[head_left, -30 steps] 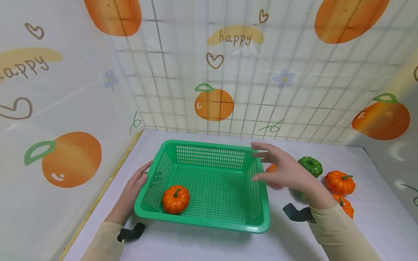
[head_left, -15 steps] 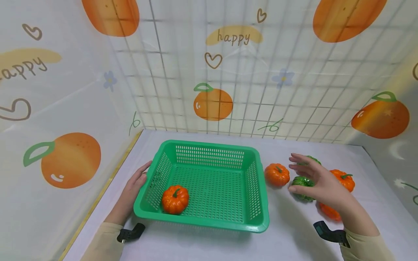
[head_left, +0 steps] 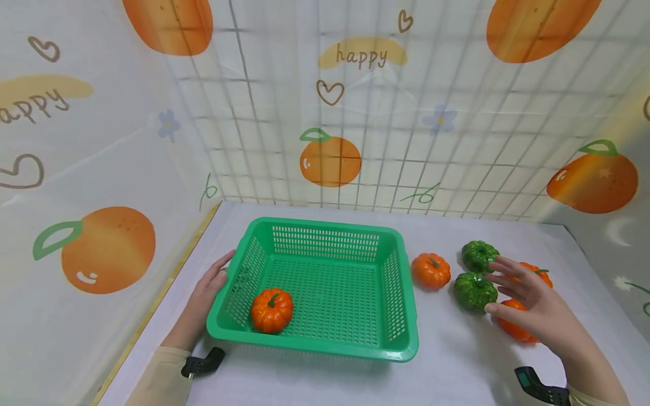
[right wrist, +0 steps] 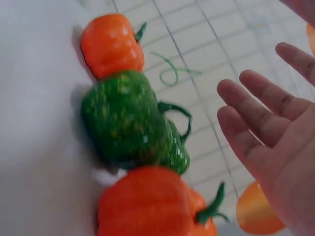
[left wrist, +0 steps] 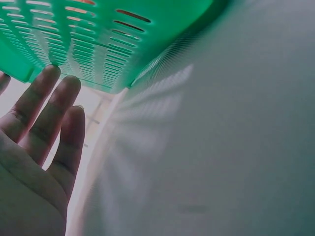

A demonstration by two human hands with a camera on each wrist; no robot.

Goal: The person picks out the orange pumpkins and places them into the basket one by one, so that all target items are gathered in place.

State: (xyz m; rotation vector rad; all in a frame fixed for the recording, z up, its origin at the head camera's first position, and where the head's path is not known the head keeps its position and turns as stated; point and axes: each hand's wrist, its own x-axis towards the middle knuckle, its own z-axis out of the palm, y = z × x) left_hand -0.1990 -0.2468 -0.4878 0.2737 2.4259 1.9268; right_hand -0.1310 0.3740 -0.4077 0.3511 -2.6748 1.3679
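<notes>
A green plastic basket (head_left: 315, 349) stands on the table with a small orange pumpkin (head_left: 272, 311) in its near left corner. Beside its left wall my left hand (head_left: 203, 299) has fingers straight; in the left wrist view the fingertips (left wrist: 69, 91) lie against or close to the slotted side. My right hand (head_left: 540, 310) hovers on the right with fingers spread, holding nothing. Close to it are a green pumpkin (head_left: 472, 293) and an orange pumpkin (head_left: 510, 324), the latter partly covered by the hand. Another orange pumpkin (head_left: 544, 276) is mostly hidden behind the fingers.
A second green pumpkin (head_left: 479, 255) sits farther back. One more orange pumpkin (head_left: 431, 272) is just right of the basket. A printed curtain (head_left: 254, 169) over a grid surrounds the white table (head_left: 304, 383) at the back and sides.
My right hand has moved from above the basket's right rim to the pumpkins on the right, uncovering the orange and green ones nearer the basket. The left hand stays in place.
</notes>
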